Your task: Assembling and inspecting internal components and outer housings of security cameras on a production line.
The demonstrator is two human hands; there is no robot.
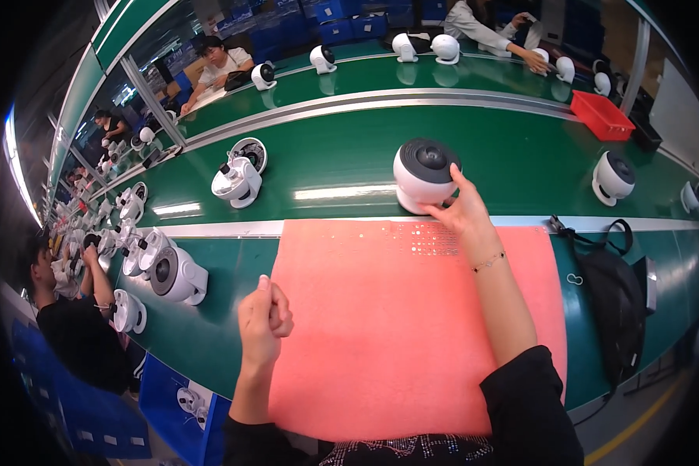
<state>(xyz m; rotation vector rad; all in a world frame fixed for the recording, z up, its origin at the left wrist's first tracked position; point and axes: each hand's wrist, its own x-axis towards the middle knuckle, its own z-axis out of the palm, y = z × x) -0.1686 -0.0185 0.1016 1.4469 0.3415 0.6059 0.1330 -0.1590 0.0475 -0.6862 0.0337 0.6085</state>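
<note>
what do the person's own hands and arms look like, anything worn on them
The left hand and right hand are ungloved. Black sleeves cover part of the arms, and the right wrist wears a thin bracelet with small dark pieces.

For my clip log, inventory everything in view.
Mat: one, pink, before the person
Shiny specks: many, silvery, mat's upper edge
Belt: one, green, beyond mat
Gripped camera: one, white and black, mid-belt
Open unit: one, white and black, belt's left
Right cameras: two, white and dark, belt's right
Left units: many, white and black, left
Far cameras: several, white and black, across
Tray: one, red, upper right
Bag: one, black, right of mat
Bins: several, blue, lower left
Co-workers: four or more, dark or white tops, around
Left hand: one, black sleeve, at mat's left edge
Right hand: one, black sleeve, on gripped camera
</note>
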